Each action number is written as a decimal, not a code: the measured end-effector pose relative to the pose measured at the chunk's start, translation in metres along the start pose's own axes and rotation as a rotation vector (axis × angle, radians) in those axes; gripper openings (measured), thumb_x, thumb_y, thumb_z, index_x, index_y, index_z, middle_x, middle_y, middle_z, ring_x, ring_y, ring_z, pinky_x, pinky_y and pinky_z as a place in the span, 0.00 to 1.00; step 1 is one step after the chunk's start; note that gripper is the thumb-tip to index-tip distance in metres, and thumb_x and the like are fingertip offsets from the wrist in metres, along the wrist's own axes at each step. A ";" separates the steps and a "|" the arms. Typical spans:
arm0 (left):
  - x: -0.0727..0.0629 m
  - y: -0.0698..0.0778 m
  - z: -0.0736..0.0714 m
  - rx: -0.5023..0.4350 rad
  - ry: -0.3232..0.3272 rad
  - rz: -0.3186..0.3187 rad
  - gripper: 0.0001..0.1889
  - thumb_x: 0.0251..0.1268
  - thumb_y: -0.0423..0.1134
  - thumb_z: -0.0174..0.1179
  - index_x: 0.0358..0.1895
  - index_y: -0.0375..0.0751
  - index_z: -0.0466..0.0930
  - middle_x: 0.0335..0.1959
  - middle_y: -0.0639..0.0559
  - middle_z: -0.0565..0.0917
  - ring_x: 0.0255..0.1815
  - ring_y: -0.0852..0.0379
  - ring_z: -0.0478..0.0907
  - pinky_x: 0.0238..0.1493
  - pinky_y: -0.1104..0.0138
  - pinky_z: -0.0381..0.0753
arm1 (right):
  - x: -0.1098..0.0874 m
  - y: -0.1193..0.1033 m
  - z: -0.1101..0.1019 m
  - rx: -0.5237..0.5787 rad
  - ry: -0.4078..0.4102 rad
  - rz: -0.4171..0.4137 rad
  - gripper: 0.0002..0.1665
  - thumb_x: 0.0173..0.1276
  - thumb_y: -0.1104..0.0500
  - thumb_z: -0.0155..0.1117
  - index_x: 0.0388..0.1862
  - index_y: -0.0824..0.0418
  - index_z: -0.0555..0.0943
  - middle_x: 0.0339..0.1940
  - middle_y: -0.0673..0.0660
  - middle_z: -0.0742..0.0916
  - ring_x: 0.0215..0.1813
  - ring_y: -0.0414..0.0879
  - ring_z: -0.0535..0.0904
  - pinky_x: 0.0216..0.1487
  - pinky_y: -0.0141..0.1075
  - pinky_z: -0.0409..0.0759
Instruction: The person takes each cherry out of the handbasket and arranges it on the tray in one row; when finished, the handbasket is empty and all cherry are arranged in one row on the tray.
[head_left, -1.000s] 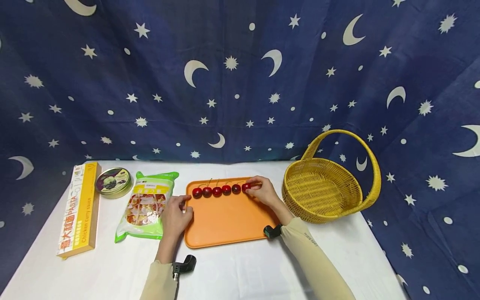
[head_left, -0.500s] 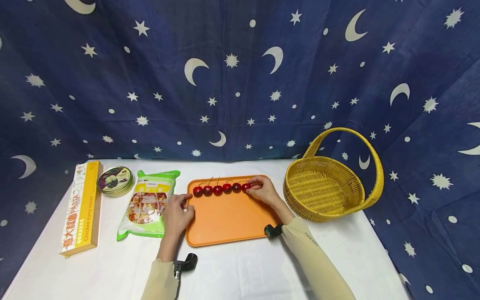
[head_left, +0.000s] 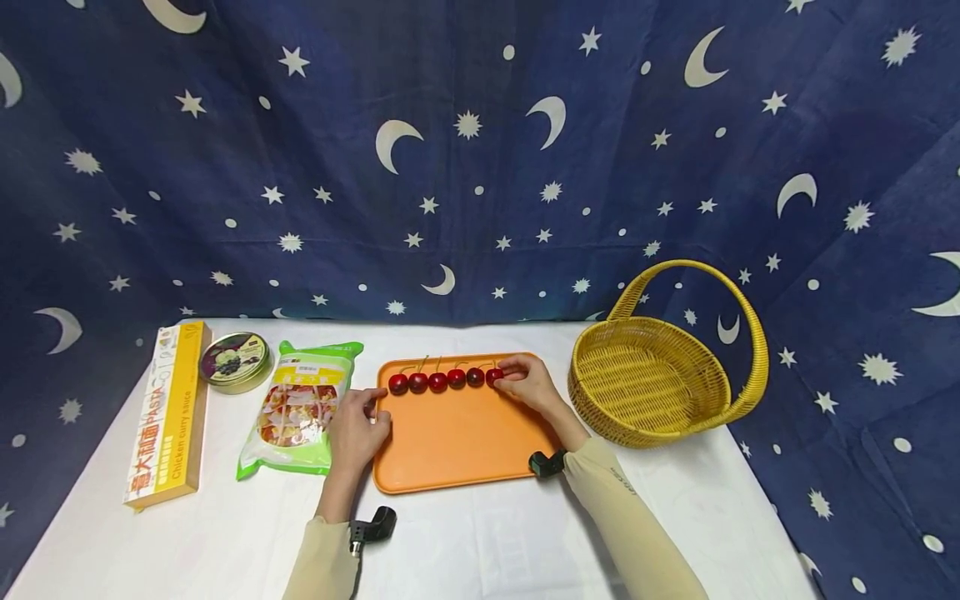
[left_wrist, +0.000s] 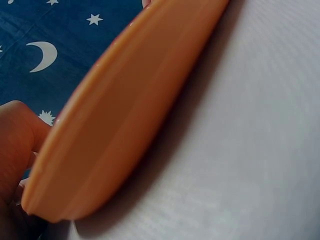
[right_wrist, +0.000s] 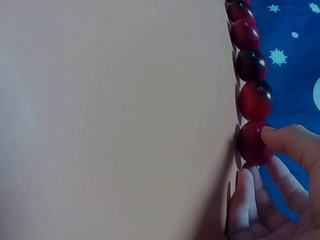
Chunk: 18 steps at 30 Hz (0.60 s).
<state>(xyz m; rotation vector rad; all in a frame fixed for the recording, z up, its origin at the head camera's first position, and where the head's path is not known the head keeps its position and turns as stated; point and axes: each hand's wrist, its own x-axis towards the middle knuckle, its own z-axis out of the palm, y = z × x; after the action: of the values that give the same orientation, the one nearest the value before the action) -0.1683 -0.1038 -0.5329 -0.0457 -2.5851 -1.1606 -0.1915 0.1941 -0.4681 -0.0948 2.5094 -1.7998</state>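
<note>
A row of several dark red cherries [head_left: 437, 382] with thin stems lies along the far edge of an orange tray [head_left: 465, 446]. My right hand [head_left: 536, 388] pinches the rightmost cherry [right_wrist: 254, 144] between thumb and fingers; the right wrist view shows it at the near end of the row. At the tray's left rim, my left hand [head_left: 352, 429] rests with its index fingertip close to the leftmost cherry [head_left: 398, 384] and its thumb by the rim. The left wrist view shows part of that hand [left_wrist: 15, 150] beside the tray's outer side [left_wrist: 120, 110].
A yellow wicker basket [head_left: 585, 392] with a tall handle stands right of the tray. To the left lie a green-and-white food bag [head_left: 300, 408], a round tin [head_left: 235, 362] and a long yellow pasta box [head_left: 168, 417]. A starry blue cloth [head_left: 480, 208] hangs behind the white table.
Both hands and the cherries keep their places on the tray. Only the head view has shifted slightly.
</note>
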 end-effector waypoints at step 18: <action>0.000 0.001 0.000 0.008 -0.011 -0.013 0.18 0.48 0.32 0.61 0.47 0.38 0.86 0.32 0.46 0.75 0.29 0.49 0.71 0.28 0.58 0.65 | 0.015 0.037 0.002 0.012 0.078 0.031 0.20 0.54 0.73 0.72 0.47 0.76 0.81 0.39 0.71 0.85 0.29 0.39 0.80 0.27 0.28 0.76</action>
<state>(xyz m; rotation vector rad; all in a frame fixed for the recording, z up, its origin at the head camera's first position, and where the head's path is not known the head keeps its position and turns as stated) -0.1682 -0.1029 -0.5320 -0.0330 -2.6036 -1.1575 -0.2067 0.2026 -0.5037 0.0143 2.5371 -1.8409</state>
